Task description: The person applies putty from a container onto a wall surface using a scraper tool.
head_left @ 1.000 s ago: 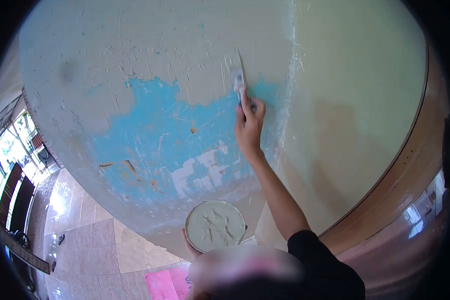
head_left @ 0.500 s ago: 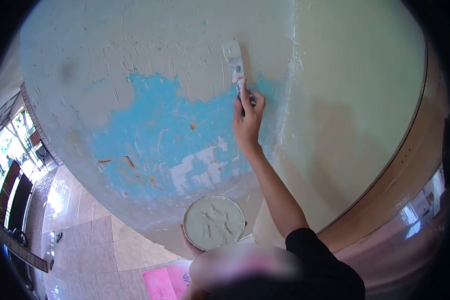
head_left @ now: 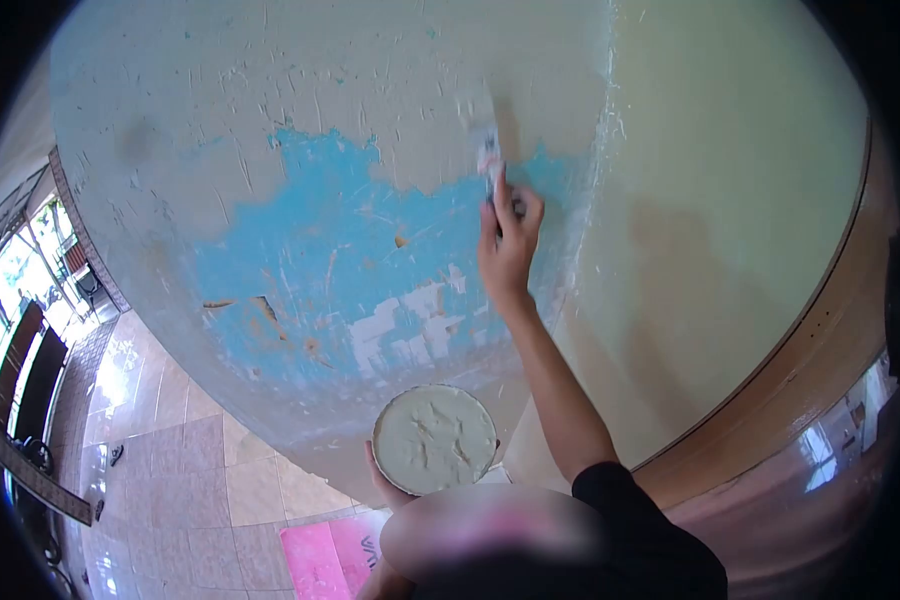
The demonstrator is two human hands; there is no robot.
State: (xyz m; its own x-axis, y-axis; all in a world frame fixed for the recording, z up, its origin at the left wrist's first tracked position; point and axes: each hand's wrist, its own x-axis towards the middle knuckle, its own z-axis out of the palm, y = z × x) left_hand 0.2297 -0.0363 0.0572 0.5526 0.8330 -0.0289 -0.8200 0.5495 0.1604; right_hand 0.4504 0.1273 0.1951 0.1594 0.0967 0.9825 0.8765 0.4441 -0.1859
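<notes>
My right hand (head_left: 510,240) is closed round the handle of a putty knife (head_left: 488,152), its index finger stretched up along the tool. The blurred blade points up and lies against the grey-coated part of the wall (head_left: 410,90), above a bare turquoise patch (head_left: 310,225). Lower down, my left hand (head_left: 386,486) supports a round tub (head_left: 434,440) of pale grey-green putty from below. Finger marks or scoop ridges show in the putty's surface. Most of the left hand is hidden behind the tub and a blurred shape.
A pale green wall (head_left: 720,200) meets the patched wall at a corner on the right, edged by a brown border (head_left: 820,300). A pink sheet (head_left: 315,560) lies on the tiled floor (head_left: 185,460). Dark bench-like furniture (head_left: 35,375) stands far left near a bright opening.
The putty knife and my right hand have moved slightly down along the wall. The whole view has shifted a little; the left hand still holds the tub.
</notes>
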